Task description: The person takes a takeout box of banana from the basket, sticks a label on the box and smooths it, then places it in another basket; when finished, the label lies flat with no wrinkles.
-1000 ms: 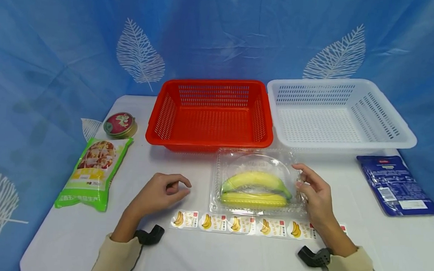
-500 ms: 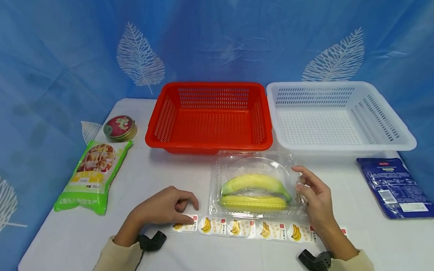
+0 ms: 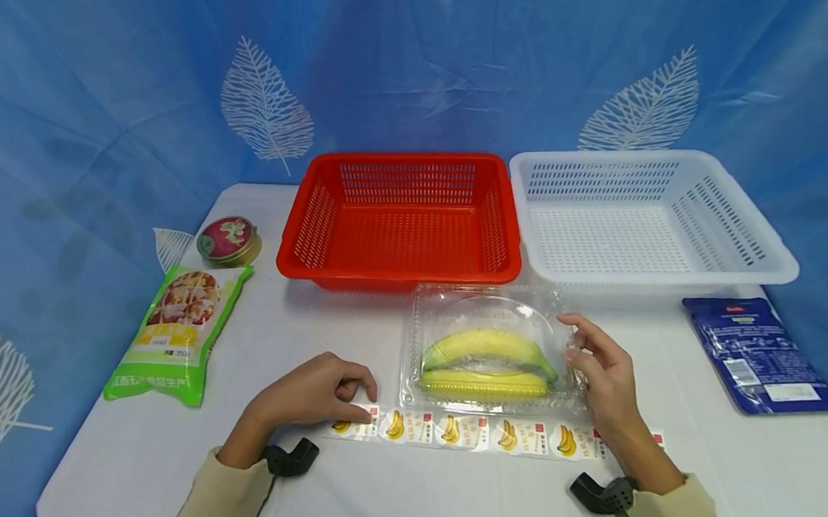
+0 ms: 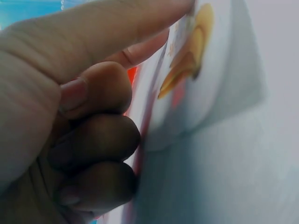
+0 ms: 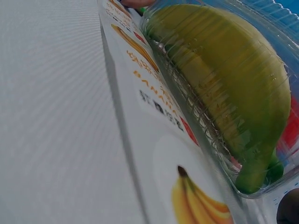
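A clear plastic clamshell box (image 3: 496, 310) lies before me with two bananas (image 3: 486, 352) inside. My right hand (image 3: 608, 374) is at the box's right edge, thumb and index finger apart and appearing to touch its side. Along the front of the box runs a strip of banana stickers (image 3: 450, 432). At the strip's left end is my left hand (image 3: 319, 390), its thumb touching the leftmost sticker (image 4: 189, 51). The left wrist view shows the other fingers bent; the contact at the fingertips is hard to make out. In the right wrist view, stickers (image 5: 154, 88) lie beside the box.
A red basket (image 3: 399, 275) and a white basket (image 3: 655, 279) stand behind the box. To the left are a green food bag (image 3: 174, 328) and a round tin (image 3: 228, 239). A dark blue pouch (image 3: 760, 355) lies at the right on the white table (image 3: 457, 503).
My left hand has come down and slightly right, from beside the box onto the left end of the sticker strip. For the last half second both hands have stayed nearly still.
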Demonstrator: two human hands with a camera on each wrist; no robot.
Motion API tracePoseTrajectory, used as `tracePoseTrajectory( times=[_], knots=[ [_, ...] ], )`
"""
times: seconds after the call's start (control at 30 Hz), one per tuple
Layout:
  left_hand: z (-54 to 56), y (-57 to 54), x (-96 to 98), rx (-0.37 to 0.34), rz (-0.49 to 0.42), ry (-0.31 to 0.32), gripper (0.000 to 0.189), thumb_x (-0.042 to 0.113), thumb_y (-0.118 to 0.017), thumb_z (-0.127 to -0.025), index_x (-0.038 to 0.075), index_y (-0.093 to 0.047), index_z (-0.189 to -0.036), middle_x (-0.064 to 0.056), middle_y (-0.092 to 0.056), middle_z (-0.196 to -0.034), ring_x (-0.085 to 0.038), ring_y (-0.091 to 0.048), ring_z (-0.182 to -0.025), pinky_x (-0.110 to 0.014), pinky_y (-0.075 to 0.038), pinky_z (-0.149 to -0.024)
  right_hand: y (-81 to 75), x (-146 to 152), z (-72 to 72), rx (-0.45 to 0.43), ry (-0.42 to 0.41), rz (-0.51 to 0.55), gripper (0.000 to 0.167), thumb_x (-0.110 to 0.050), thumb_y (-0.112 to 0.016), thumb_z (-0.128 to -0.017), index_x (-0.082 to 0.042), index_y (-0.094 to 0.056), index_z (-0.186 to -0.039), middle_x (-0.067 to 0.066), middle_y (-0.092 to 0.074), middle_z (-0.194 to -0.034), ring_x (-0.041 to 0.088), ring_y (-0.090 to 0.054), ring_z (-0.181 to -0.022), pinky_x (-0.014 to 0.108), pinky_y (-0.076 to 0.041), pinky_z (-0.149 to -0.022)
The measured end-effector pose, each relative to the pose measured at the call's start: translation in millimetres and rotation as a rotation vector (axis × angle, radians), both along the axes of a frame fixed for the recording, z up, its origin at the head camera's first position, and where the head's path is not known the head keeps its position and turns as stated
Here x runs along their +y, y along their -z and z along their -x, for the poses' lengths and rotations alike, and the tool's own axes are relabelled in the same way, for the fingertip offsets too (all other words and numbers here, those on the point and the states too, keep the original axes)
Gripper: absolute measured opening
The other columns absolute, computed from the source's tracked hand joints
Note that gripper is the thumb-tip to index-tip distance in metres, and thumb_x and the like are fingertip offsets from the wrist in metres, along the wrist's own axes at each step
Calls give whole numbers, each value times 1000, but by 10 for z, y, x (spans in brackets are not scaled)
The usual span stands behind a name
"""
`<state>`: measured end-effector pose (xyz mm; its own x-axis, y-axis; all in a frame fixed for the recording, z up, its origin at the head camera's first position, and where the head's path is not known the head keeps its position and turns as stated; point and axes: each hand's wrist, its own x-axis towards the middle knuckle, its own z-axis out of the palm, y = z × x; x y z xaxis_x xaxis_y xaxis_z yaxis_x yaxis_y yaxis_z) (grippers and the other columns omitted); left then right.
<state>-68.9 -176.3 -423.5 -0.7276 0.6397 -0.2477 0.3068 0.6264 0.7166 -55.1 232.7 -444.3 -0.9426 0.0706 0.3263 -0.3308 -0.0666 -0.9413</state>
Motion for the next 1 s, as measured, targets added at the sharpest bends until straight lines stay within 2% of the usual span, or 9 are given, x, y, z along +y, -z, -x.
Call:
tracePoseTrajectory(
  times=[0.5, 1.0],
  knots=[
    [-13, -52, 49, -7, 43, -24, 16, 32, -87, -82, 29, -73, -89, 13, -40, -57, -3, -37, -54, -23, -31, -52, -10, 5, -6, -12, 3, -16, 42, 17, -46, -91, 9, -63, -129, 4, -49, -89, 11, -42, -68, 24, -34, -51],
    [-9, -13, 34, 10, 0, 16, 16, 31, -86, -84, 31, -70, -85, 13, -40, -57, -3, -37, -54, -22, -31, -53, -11, -1, -10, -8, -6, -13, 41, 17, -47, -92, 9, -63, -129, 4, -49, -90, 11, -42, -70, 24, -34, -51]
  ],
)
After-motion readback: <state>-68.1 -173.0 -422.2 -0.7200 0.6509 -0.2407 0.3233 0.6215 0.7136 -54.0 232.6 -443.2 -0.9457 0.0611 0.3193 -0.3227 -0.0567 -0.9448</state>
